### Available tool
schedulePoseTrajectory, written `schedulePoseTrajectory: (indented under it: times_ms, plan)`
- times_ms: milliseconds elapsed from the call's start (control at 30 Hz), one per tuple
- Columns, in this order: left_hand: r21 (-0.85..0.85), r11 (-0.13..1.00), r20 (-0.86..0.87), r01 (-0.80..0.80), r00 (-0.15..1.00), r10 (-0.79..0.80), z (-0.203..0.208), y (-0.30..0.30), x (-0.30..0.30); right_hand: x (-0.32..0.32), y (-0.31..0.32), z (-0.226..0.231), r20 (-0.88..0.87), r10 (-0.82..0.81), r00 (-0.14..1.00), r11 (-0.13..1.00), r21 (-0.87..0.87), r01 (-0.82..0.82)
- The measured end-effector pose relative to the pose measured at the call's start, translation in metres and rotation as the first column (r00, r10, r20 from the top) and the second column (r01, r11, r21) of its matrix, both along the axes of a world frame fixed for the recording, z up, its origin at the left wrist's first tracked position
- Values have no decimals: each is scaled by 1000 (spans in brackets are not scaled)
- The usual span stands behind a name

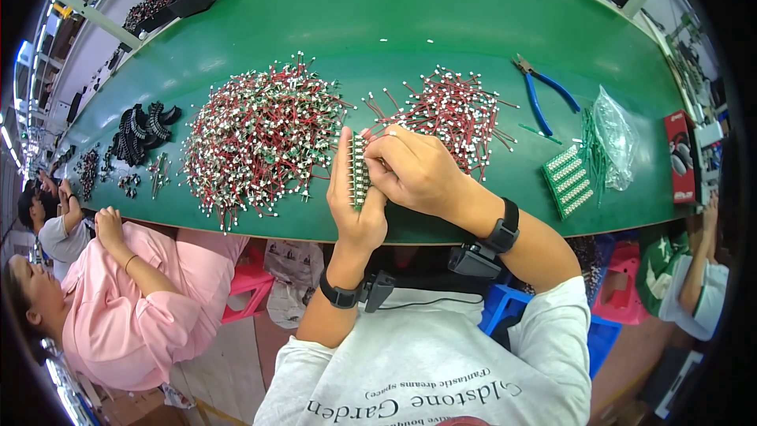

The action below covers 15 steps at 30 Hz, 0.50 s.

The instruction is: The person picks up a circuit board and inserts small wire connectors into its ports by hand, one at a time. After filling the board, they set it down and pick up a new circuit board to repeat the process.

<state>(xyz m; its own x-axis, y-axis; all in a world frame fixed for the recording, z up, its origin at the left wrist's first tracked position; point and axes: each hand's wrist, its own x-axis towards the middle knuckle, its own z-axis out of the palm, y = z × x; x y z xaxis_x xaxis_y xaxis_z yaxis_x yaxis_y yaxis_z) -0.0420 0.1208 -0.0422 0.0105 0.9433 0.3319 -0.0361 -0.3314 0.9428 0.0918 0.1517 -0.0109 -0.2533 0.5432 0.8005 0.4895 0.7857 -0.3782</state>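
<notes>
My left hand (355, 209) is closed around a narrow green circuit board strip (359, 173), held upright above the near part of the table. A row of small pale parts runs down the strip, with short pins along its left side. At the strip's upper right, the fingers of my right hand (414, 166) are pinched together. Red wires (377, 132) show by those fingertips, but I cannot make out exactly what the pinch holds. A large heap of red-wired white connectors (264, 134) lies left of my hands. Beyond my right hand spreads a smaller heap of red wire leads (453, 106).
Blue-handled pliers (544, 95), a connector-covered green board panel (568, 181) and a clear plastic bag (615, 138) lie on the right. Black curved parts (142, 134) sit at the left. A person in pink (150, 300) sits close on my left. A red box (680, 156) stands at the right edge.
</notes>
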Motion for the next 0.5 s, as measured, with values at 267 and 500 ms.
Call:
schedulePoseTrajectory:
  times_ms: [267, 500]
  plan:
    - [40, 999, -74, 26, 997, -23, 3, 0, -2, 2, -2, 2, 15, 5, 1000, 999, 41, -5]
    - [46, 999, -76, 25, 997, -21, 1, 1, -3, 8, 0, 6, 10, 15, 1000, 1000, -3, -15]
